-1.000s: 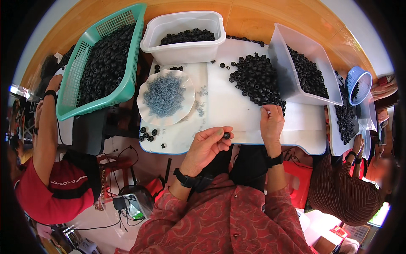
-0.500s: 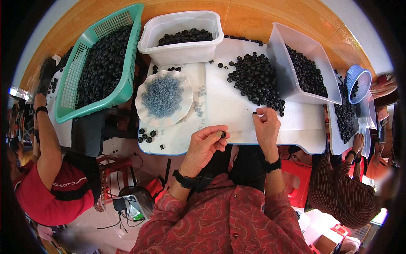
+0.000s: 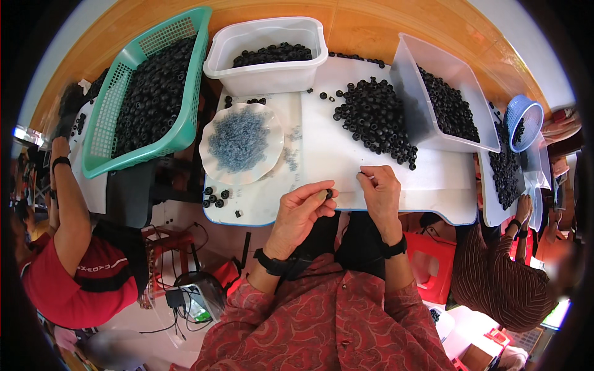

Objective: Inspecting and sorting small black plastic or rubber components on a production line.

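My left hand [image 3: 301,210] pinches a small black ring-shaped part [image 3: 328,193] between thumb and fingers, just over the near edge of the table. Close to its right, my right hand [image 3: 381,193] is closed with thumb and fingertips together; whatever they hold is too small to make out. Beyond the right hand lies a heap of similar black parts [image 3: 374,117] on the white tabletop. Small translucent bluish pieces [image 3: 238,141] fill a wavy-rimmed white plate [image 3: 209,167] at the left. Several loose black parts [image 3: 216,199] sit below that plate.
A green basket [image 3: 167,146], a white tub [image 3: 266,80] and a clear bin [image 3: 458,144] hold more black parts around the white table [image 3: 433,191]. A small blue basket [image 3: 526,114] stands far right. Co-workers sit at the left [image 3: 83,278] and right [image 3: 501,278].
My right hand has drawn back from the heap, moving left and slightly nearer to me, toward my left hand. The left hand keeps its grip on the black part, almost still.
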A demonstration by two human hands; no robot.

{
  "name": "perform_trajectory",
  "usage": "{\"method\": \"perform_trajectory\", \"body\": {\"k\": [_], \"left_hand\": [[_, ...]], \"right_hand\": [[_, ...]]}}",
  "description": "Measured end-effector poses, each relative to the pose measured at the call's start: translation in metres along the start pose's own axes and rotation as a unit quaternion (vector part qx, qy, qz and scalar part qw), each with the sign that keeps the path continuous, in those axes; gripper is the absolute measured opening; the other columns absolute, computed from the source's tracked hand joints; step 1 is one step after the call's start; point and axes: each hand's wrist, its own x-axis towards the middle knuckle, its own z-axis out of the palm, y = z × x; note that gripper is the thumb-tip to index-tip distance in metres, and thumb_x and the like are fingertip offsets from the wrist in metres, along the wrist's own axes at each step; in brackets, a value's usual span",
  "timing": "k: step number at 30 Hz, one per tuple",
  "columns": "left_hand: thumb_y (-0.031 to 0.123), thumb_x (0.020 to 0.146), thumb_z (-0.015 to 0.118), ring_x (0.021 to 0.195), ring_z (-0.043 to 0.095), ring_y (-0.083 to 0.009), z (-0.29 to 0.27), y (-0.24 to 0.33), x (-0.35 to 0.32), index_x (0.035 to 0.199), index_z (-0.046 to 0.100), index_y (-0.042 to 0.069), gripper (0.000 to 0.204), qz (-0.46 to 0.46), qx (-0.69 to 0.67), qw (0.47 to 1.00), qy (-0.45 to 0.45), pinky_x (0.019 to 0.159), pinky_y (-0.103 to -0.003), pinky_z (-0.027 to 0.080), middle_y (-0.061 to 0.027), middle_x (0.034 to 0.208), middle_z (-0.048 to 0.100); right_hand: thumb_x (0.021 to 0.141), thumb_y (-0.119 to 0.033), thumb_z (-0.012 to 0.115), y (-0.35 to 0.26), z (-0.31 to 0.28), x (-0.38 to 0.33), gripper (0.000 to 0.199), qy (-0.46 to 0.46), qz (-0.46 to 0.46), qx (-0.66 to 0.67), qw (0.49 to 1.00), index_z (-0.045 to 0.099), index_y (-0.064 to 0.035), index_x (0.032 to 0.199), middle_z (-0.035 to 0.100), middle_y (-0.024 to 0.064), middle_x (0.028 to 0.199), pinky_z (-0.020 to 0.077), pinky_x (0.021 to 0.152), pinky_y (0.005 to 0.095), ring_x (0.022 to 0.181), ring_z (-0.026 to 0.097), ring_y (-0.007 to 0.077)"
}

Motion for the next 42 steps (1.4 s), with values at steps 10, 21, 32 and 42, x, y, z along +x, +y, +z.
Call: {"method": "perform_trajectory", "body": {"k": [10,21,32,42], "left_hand": [[0.001,0.099,0.053,0.091,0.068,-0.0179,0.000,0.002,-0.003,0.125,0.062,-0.005,0.029,0.008,-0.023,1.000,-0.013,0.080,-0.029,0.059,-0.0170,0.113,0.068],[0.001,0.098,0.051,0.088,0.068,-0.0168,-0.002,0.002,-0.004,0.123,0.063,-0.004,0.028,0.021,-0.020,0.999,-0.019,0.078,-0.029,0.059,-0.0159,0.110,0.069],[0.005,0.099,0.054,0.087,0.068,-0.0147,0.003,0.000,-0.003,0.121,0.064,-0.003,0.025,0.024,-0.014,1.000,-0.012,0.076,-0.028,0.058,-0.0133,0.108,0.069],[0.005,0.097,0.060,0.086,0.067,-0.0131,0.002,-0.002,-0.004,0.121,0.064,-0.002,0.025,0.018,-0.029,0.999,-0.036,0.074,-0.026,0.058,-0.0098,0.104,0.069]], "right_hand": [[0.083,0.004,0.066,0.000,0.004,-0.007,0.015,0.018,-0.074,-0.033,0.997,0.068,-0.0004,0.097,0.063,0.0164,0.092,0.0515,0.063,0.0333,0.073,0.065,0.0284],[0.086,0.003,0.067,-0.022,0.002,-0.030,0.016,0.007,-0.030,0.030,0.999,0.068,0.0006,0.102,0.064,0.0116,0.092,0.0475,0.063,0.0276,0.070,0.060,0.0177],[0.093,-0.003,0.066,-0.043,-0.006,-0.043,0.016,-0.077,0.135,0.314,0.937,0.070,-0.0026,0.109,0.066,-0.0004,0.088,0.0451,0.062,0.0200,0.074,0.059,0.0054],[0.095,-0.005,0.064,-0.057,-0.007,-0.047,0.013,-0.088,0.123,0.321,0.935,0.068,-0.0017,0.107,0.066,0.0001,0.087,0.0453,0.061,0.0194,0.072,0.060,0.0054]]}}
